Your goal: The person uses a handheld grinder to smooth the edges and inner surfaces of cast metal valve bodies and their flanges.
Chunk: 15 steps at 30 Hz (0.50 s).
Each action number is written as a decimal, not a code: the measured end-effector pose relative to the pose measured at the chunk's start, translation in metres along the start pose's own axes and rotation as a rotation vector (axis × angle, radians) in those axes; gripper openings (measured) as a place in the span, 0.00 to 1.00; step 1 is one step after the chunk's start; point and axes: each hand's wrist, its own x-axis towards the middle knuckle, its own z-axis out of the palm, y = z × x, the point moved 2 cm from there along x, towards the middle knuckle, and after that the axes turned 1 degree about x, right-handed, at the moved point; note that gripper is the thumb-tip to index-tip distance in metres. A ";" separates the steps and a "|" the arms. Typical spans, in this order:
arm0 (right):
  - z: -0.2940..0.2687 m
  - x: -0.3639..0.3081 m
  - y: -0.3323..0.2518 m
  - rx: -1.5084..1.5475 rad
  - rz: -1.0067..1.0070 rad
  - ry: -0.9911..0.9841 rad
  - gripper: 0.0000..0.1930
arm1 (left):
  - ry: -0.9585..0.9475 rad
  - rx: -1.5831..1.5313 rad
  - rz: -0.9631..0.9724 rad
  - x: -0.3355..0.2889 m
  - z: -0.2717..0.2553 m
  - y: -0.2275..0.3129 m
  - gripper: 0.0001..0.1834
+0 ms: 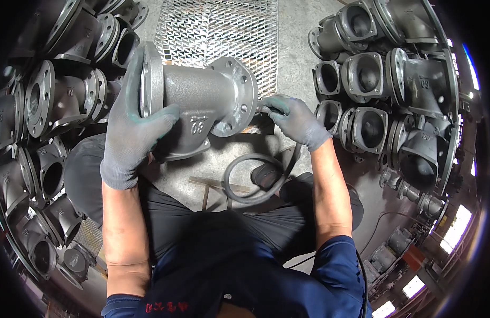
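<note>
A grey cast-metal valve body with a round, bolt-holed flange at its right end is held up in front of me. My left hand, in a grey and green work glove, grips its left flange, thumb on the near side and fingers reaching up along the rim. My right hand, gloved alike, is closed around a slim hand tool whose tip is at the edge of the right flange. The fingers hide most of the tool. A black hose runs down from that hand and loops above the floor.
Stacked valve bodies line my left side, and more valve bodies stand in rows on the right. Ahead lies a metal grating on the concrete floor. My shoe and a thin metal stand are below.
</note>
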 end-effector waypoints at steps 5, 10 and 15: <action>0.004 0.011 0.003 -0.142 -0.090 -0.054 0.25 | 0.005 0.029 -0.014 0.000 -0.001 -0.003 0.60; 0.009 0.016 0.009 -0.213 -0.126 -0.056 0.29 | -0.017 -0.016 -0.087 -0.002 0.002 0.002 0.60; 0.010 0.013 0.004 -0.307 -0.111 -0.076 0.31 | -0.006 -0.030 -0.060 -0.002 0.002 0.000 0.59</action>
